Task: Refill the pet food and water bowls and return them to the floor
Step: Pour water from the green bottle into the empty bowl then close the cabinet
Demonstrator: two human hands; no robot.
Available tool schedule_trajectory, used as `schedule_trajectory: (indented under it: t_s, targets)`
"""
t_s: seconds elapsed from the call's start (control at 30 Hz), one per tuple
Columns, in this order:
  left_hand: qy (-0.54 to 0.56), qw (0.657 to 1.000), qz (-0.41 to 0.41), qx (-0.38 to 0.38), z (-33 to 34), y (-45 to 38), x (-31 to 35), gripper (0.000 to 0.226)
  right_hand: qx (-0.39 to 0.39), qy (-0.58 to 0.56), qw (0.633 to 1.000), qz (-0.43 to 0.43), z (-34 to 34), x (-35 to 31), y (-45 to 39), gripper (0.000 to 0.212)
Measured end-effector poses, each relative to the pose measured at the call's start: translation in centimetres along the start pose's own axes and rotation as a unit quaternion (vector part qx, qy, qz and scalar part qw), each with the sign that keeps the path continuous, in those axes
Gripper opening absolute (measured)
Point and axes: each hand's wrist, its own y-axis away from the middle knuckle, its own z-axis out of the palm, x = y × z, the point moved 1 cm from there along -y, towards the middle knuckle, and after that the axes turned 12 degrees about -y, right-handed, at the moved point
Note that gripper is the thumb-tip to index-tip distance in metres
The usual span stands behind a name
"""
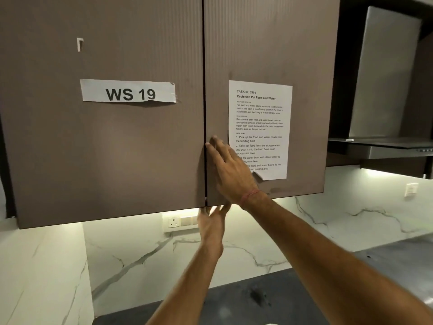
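Apparently no bowls or food are in view, so their feel is unknown; the stiff, handleless right cupboard door (269, 55) at centre is best pulled by its bottom edge, where the left hand's (212, 222) loosely spread fingers reach. The right hand (230, 170) lies flat, fingers straight, by the seam. A label (128, 91) reads "WS 19"; the sheet (260, 127) reads "Replenish Pet Food and Water".

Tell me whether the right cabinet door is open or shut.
Shut: the right cabinet door sits flush with the left door, only a thin seam between.
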Motion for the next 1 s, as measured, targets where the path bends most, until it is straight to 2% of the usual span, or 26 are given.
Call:
schedule_trajectory:
  t_s: [0.07,0.13,0.2,0.3,0.43,0.67,1.0]
  targets:
    - [0.131,0.99,-0.056,0.01,0.9,-0.5,0.3,0.036,-0.015,0.007,1.0,0.023,0.0,0.5,0.4,0.093]
    - [0.211,0.97,-0.121,0.012,1.1,-0.9,0.2,0.036,-0.015,0.017,0.999,0.041,-0.2,0.9,0.6,0.083]
    - [0.237,0.96,-0.148,0.003,1.2,-1.0,0.2,0.038,-0.013,0.027,0.998,0.054,-0.5,0.9,0.8,0.08]
    - [0.251,0.957,-0.149,0.0,0.9,0.0,0.3,0.04,-0.013,0.032,0.998,0.055,-0.8,0.4,1.2,0.085]
    - [0.247,0.962,-0.119,-0.012,0.6,2.0,0.3,0.035,0.005,0.039,0.997,0.065,-1.7,-0.9,2.3,0.094]
    - [0.174,0.982,-0.051,-0.05,0.8,7.0,0.2,0.024,0.049,0.064,0.992,0.094,-4.9,-2.3,4.1,0.112]
    - [0.111,0.994,0.01,0.017,4.7,18.1,1.5,0.017,0.054,-0.037,0.992,0.105,-12.3,-4.1,10.0,0.117]
